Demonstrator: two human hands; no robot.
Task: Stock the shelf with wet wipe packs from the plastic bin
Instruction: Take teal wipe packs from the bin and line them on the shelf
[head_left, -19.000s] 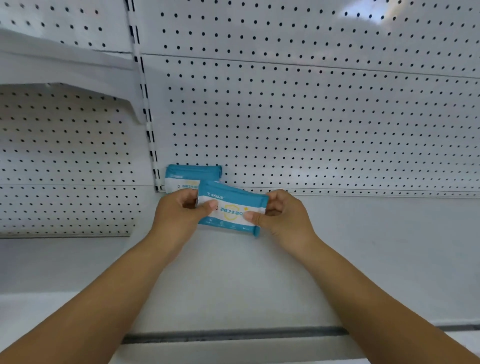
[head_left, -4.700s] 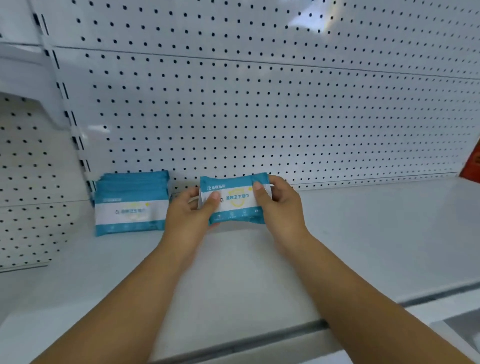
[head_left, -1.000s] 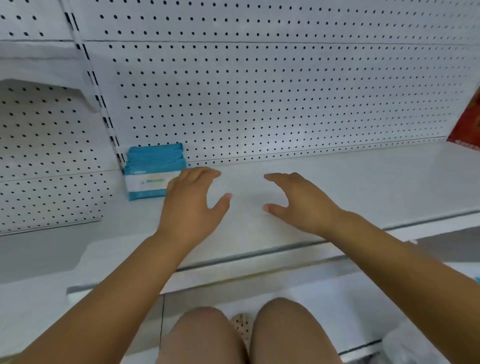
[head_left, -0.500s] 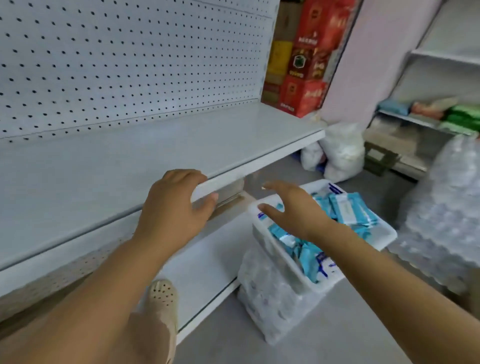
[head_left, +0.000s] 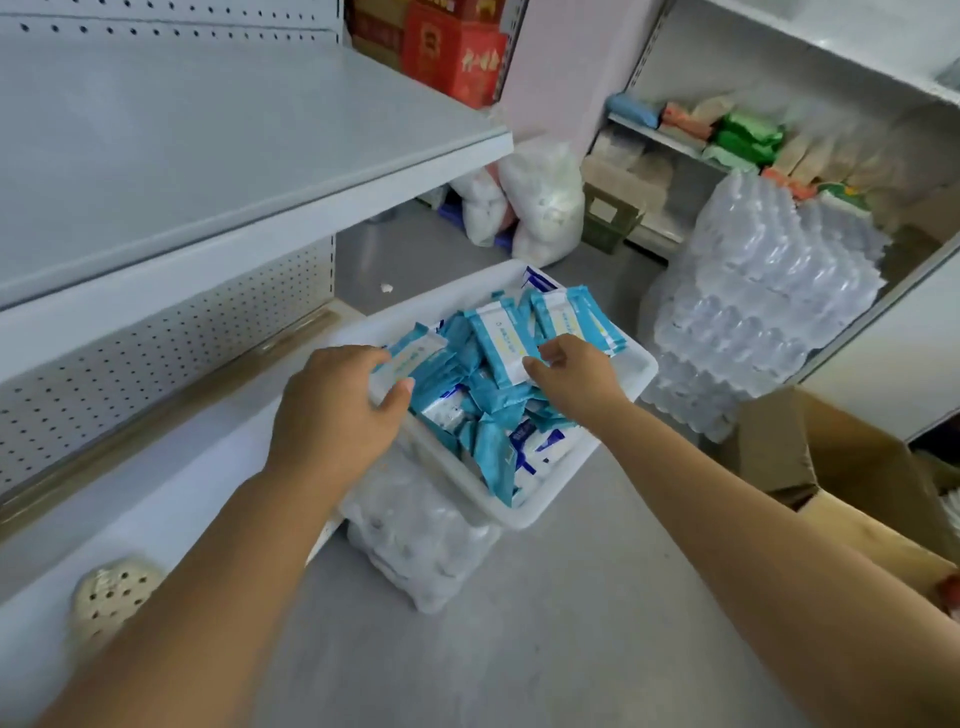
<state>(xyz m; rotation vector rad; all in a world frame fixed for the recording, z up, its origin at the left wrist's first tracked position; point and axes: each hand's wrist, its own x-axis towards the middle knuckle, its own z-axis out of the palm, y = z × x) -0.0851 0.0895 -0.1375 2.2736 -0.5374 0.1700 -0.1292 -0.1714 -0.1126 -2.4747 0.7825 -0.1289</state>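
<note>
Head camera: gripping a wet wipe pack (head_left: 413, 357) in left hand (head_left: 337, 415) at plastic bin's (head_left: 519, 515) left rim, long axis pointing away-right; pinching second pack's (head_left: 500, 340) near end with right hand (head_left: 574, 382), axis pointing away.

This is a small shop. White retail shelving (head_left: 218, 156) stands at ten o'clock, red cartons (head_left: 460, 60) at twelve, shrink-wrapped bottle packs (head_left: 758, 306) at two
</note>
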